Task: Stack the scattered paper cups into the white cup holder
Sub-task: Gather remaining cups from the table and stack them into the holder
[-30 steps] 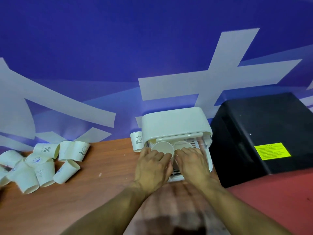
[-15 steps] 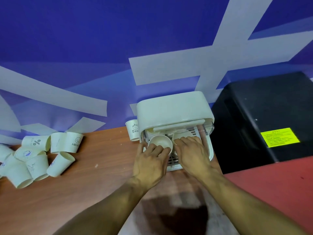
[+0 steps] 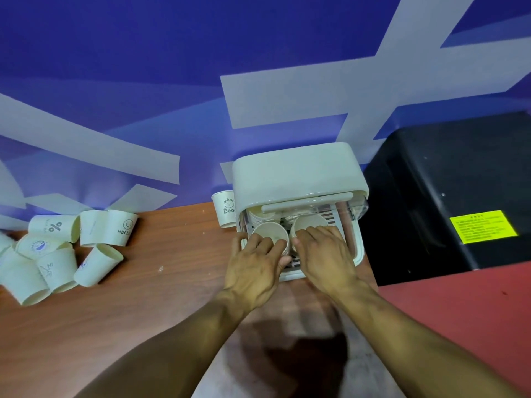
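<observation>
Both hands have barely shifted at the cup holder point(image 3: 298, 170): the left hand point(image 3: 255, 265) grips the left cup point(image 3: 270, 232), the right hand point(image 3: 324, 254) grips the right cup point(image 3: 309, 224), both upright. Loose cups point(image 3: 57, 254) lie tipped over, well left of the holder, nearer the left hand.

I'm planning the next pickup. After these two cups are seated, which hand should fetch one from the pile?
Left. The left hand, gripping the left cup in the holder, is nearer the pile lying to its left; the right hand, holding the right cup, would probably have to reach across it.
</observation>
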Motion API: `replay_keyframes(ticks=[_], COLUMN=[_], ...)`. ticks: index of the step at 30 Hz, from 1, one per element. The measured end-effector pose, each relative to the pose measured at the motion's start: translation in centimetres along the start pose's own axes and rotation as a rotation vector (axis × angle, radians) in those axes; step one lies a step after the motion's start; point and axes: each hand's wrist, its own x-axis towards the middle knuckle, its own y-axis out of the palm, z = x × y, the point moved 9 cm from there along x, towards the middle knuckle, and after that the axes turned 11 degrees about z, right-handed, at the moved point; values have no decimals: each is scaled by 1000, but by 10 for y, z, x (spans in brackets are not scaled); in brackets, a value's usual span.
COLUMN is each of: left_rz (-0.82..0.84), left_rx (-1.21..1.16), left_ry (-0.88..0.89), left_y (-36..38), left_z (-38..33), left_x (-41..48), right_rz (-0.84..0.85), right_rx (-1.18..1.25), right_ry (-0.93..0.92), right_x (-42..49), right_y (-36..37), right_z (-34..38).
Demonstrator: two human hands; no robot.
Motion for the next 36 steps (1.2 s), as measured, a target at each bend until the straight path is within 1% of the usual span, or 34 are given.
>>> replay_keyframes(ticks=[3, 9, 12, 16, 19, 21, 26, 31, 36], left_rz=[62, 105, 80, 2, -23, -42, -53, -51, -54], left_rx=[24, 19, -11, -53, -69, -69, -54, -34, -37], left_ry=[20, 47, 30, 13, 11, -23, -150, -309, -486], left_y=[7, 10, -1, -27, -48, -62, -89, -104, -116], left_z=[-2, -4, -3, 2, 6, 16, 60, 125, 202], left_x=[5, 4, -2, -17, -34, -50, -110, -188, -271], right_rz=[2, 43, 52, -57, -83, -65, -64, -45, 50], right_rx=[12, -16, -22, -78, -8, 41, 48, 55, 72], right_ry=[0, 9, 23, 4, -32, -71, -224, -356, -470], right_x=[0, 0, -3, -12, -15, -13, -17, -21, -12], right_y=[3, 1, -6, -36, -51, -57, -68, -67, -44], right_z=[0, 3, 7, 26, 51, 73, 151, 244, 340])
